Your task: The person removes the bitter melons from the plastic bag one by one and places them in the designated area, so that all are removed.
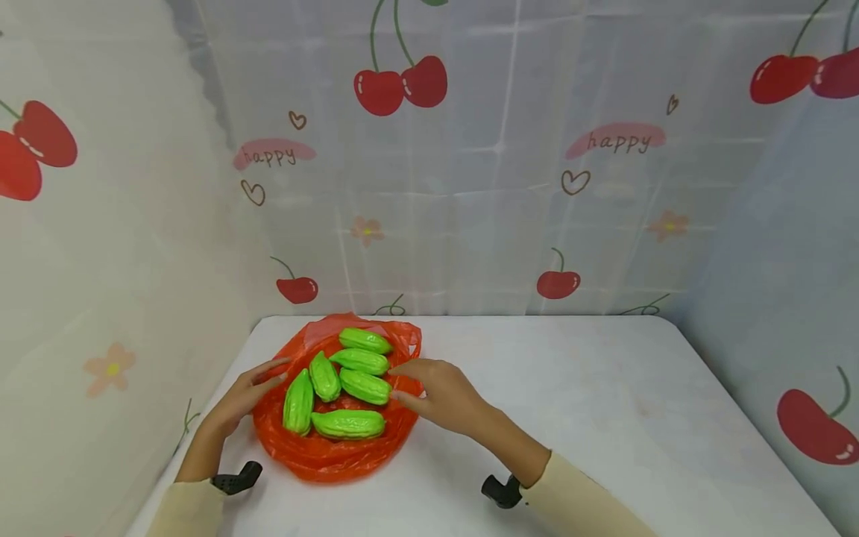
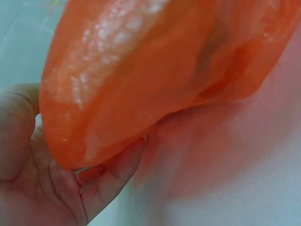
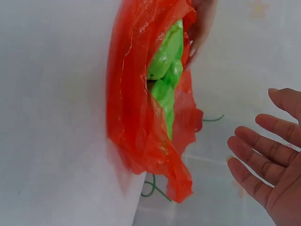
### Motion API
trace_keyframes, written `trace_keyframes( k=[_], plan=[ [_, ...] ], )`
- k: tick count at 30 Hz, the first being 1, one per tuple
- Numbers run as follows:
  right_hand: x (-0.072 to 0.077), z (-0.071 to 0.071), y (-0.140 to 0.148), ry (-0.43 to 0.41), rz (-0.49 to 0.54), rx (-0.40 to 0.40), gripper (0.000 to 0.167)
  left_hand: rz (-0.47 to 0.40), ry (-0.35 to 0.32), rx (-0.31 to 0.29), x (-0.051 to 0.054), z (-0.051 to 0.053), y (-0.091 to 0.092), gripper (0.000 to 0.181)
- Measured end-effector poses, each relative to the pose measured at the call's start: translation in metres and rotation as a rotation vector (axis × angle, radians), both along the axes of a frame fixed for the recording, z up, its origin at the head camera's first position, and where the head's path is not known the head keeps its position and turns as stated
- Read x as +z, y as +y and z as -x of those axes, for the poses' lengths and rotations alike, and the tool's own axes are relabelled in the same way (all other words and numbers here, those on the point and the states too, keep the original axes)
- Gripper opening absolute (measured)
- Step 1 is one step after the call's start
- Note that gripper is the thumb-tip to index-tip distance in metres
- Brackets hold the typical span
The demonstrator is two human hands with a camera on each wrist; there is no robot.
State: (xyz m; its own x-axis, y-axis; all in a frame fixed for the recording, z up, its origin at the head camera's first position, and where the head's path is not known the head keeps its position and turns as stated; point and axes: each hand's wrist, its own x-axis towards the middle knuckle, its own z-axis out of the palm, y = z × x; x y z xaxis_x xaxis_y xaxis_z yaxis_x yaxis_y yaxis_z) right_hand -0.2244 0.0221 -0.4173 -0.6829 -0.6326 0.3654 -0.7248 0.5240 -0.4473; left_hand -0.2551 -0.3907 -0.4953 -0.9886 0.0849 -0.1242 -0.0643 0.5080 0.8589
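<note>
A red plastic bag point(image 1: 322, 468) lies spread on the table with several ridged green gourds point(image 1: 348, 424) in its wide mouth. At the bag's left side is my left hand point(image 1: 240, 401), its fingers extended against the rim. The left wrist view shows this hand point(image 2: 61, 174) touching the outside of the bag point(image 2: 131, 89), some fingers partly hidden by plastic. My right hand point(image 1: 448, 394) is at the bag's right edge, fingers reaching towards the gourds. In the right wrist view, the right hand point(image 3: 273, 155) has spread fingers holding nothing, apart from the bag point(image 3: 131, 94) and gourds point(image 3: 163, 92).
The white table point(image 1: 590, 418) extends right of the bag. A curtain point(image 1: 456, 186) printed with cherries, hearts and "happy" stands behind and on both sides. Black wrist devices are strapped at the left wrist point(image 1: 236, 479) and right wrist point(image 1: 501, 491).
</note>
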Motion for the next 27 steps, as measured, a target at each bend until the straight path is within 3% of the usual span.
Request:
trace_keyframes(
  k=[10,21,27],
  plan=[
    [-0.030,0.009,-0.030,-0.137,0.032,0.053,0.036,-0.048,0.055,-0.047,-0.008,0.004,0.002,0.056],
    [-0.057,0.014,-0.051,-0.198,0.020,0.047,0.037,-0.129,0.125,-0.012,-0.028,-0.003,-0.001,0.055],
    [-0.063,0.013,-0.052,-0.201,-0.010,0.026,0.038,-0.196,0.091,0.016,-0.034,-0.007,-0.003,0.056]
  ],
)
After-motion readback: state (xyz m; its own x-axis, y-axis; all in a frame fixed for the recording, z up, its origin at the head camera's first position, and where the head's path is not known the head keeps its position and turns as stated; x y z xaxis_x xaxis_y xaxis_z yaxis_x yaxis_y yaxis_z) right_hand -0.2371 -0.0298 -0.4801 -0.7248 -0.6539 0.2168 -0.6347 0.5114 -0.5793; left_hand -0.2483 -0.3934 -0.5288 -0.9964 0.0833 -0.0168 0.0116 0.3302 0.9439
